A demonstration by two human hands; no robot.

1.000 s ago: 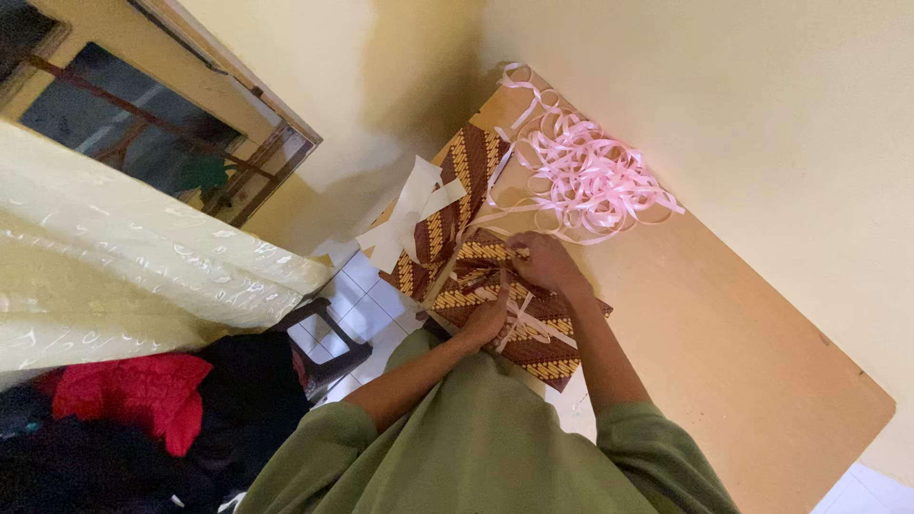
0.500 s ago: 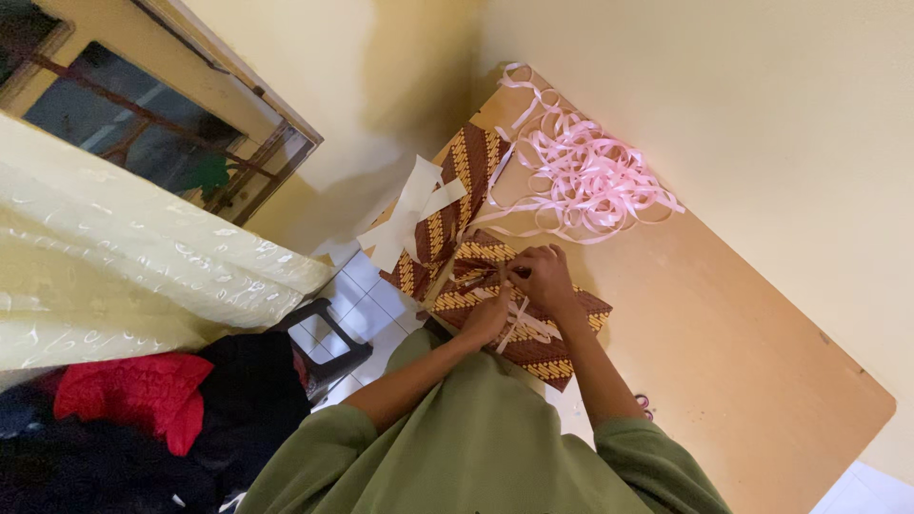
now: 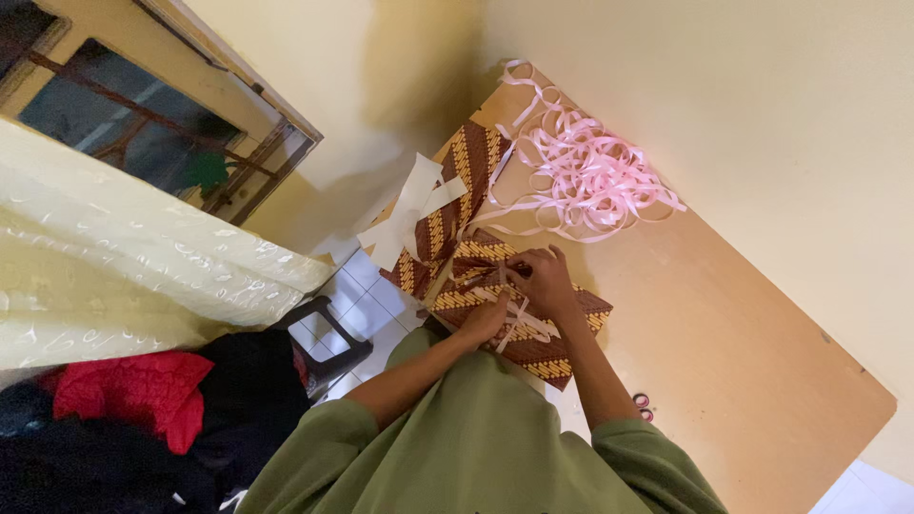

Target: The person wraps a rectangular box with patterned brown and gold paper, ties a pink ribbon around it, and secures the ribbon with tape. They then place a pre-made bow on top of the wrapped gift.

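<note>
Both grips closed on pale ribbon point(image 3: 519, 319) atop patterned wrapped box point(image 3: 571, 333), left hand point(image 3: 484, 322), right hand point(image 3: 545, 281), fingertips hidden

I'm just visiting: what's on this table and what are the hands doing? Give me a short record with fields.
Surface: wooden table against a yellow wall
Left hand: on the near edge of the wrapped box, pinching pale ribbon
Right hand: on top of the box, gripping the ribbon
Wrapping: brown and gold patterned paper
Beyond the box: patterned paper sheet, loose pink ribbon pile
Near right sleeve: small scissors
</note>
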